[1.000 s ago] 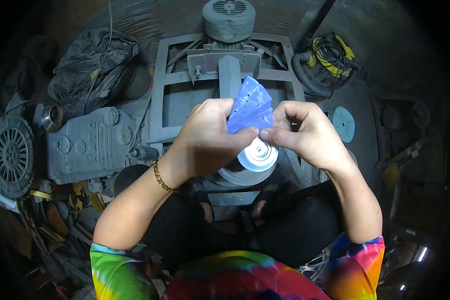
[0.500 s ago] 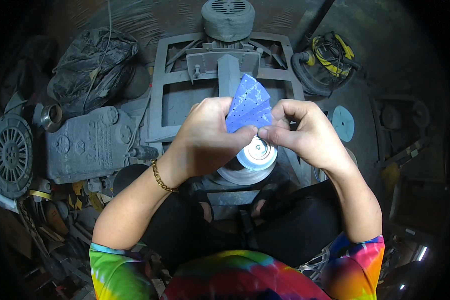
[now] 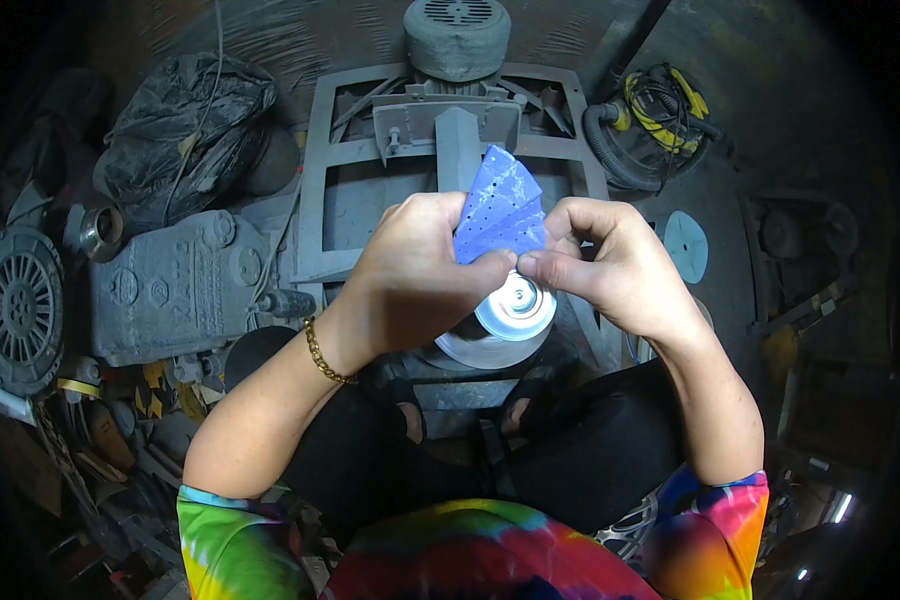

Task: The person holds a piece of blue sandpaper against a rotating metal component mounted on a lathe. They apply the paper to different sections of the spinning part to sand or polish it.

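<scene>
A folded blue sheet of sandpaper (image 3: 500, 205), dotted with small dark holes and creased with whitish wear, stands fanned out between both hands. My left hand (image 3: 430, 250) is closed on its lower left edge, thumb pointing right. From the other side my right hand (image 3: 600, 260) pinches the lower right corner, its thumb tip almost meeting the left thumb. Just below the fingers is a round, shiny metal disc (image 3: 518, 297) with a hub in its middle, set above a wider grey disc (image 3: 495, 350). The fingers behind the sheet are hidden.
Ahead stands a grey metal frame (image 3: 320, 180) carrying a dusty motor (image 3: 457, 50). To the left lie a cast metal housing (image 3: 170, 290), a slotted round wheel (image 3: 22, 310) and a black plastic bag (image 3: 195, 120). A coiled hose (image 3: 610, 150) and a pale blue disc (image 3: 686, 247) are on the right.
</scene>
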